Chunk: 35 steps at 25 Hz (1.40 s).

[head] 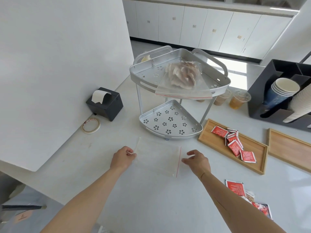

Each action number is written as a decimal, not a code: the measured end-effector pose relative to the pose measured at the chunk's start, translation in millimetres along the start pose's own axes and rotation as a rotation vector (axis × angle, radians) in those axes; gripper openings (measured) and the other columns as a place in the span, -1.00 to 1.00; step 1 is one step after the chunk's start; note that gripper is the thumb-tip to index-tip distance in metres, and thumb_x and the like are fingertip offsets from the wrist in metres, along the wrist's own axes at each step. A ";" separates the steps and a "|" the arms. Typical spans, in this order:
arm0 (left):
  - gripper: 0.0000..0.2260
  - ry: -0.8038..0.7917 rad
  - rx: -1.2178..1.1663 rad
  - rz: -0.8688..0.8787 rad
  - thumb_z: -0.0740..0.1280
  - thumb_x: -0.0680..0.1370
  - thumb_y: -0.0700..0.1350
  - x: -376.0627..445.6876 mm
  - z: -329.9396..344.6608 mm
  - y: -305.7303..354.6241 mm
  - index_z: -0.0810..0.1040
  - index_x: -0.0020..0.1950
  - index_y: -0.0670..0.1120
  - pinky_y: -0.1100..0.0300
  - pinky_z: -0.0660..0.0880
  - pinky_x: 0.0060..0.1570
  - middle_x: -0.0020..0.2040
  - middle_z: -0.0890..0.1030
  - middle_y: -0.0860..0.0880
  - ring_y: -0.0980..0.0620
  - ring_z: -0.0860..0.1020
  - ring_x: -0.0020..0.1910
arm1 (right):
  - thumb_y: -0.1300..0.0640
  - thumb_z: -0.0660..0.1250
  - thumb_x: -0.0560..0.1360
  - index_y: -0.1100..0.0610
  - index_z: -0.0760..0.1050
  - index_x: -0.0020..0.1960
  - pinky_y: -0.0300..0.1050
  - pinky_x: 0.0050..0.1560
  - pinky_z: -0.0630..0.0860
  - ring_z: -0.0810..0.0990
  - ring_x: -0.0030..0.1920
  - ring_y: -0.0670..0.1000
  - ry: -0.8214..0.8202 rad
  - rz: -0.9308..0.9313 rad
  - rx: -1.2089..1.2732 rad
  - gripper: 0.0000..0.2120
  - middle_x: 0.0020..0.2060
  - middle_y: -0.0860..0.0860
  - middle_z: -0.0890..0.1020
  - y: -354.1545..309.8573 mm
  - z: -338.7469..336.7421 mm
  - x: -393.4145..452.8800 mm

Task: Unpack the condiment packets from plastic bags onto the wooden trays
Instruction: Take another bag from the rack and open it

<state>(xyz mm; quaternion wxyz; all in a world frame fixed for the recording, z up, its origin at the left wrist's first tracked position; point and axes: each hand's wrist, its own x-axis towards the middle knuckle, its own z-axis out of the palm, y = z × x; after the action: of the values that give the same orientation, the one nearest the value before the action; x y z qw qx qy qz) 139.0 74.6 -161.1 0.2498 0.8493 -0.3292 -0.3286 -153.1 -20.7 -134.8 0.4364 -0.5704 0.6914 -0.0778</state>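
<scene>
An empty clear zip bag (156, 157) with a red seal line lies flat on the white table in front of me. My left hand (122, 159) pinches its left edge. My right hand (196, 161) rests at the sealed right edge, fingers slightly apart, touching it. Several red condiment packets (234, 142) lie on the near wooden tray (218, 153). A second wooden tray (289, 148) to its right is bare. On the top shelf of the metal rack (178, 132) sits another plastic bag (183, 78) filled with pale packets.
More red packets (235, 187) lie loose on the table at the lower right. A black tissue box (105, 103) and a tape roll (91, 125) stand by the left wall. Two drink cups (238, 99) and a black cup holder (279, 91) are at the right.
</scene>
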 end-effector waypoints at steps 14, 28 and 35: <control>-0.75 0.186 0.133 0.553 0.51 0.40 -0.02 -34.3 -84.9 130.4 0.57 0.02 0.07 0.11 0.50 -0.06 -0.03 0.54 0.10 0.09 0.53 -0.06 | -0.14 0.32 0.51 -0.03 0.57 0.17 0.03 0.07 0.41 0.53 0.14 0.10 0.465 -0.713 -0.557 -0.70 0.08 -0.04 0.64 -84.7 -137.0 -35.6; -0.56 0.297 0.532 0.909 0.47 0.41 0.03 -82.8 -129.6 241.2 0.43 0.23 0.16 0.18 0.38 -0.19 0.21 0.41 0.14 0.13 0.36 0.22 | -0.19 0.37 0.45 -0.10 0.50 0.25 0.28 0.47 0.07 0.39 0.38 0.06 0.611 -1.068 -0.845 -0.59 0.21 -0.12 0.59 -157.5 -180.6 -90.4; -0.92 0.342 0.451 0.965 0.24 0.61 -0.06 -83.7 -123.2 253.5 0.52 0.03 0.01 0.12 0.43 -0.20 0.05 0.56 0.10 0.03 0.48 0.07 | 0.01 0.33 0.55 -0.03 0.63 -0.03 0.10 0.26 0.33 0.57 0.12 0.06 0.709 -1.059 -0.569 -0.89 -0.12 -0.11 0.71 -159.9 -176.4 -87.2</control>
<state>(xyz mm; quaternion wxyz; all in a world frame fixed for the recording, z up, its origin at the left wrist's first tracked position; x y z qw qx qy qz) 80.4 -6.2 115.6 0.2341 0.6757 -0.6976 0.0441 -162.6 -68.8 114.0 -0.0787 -0.8632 0.4144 -0.2775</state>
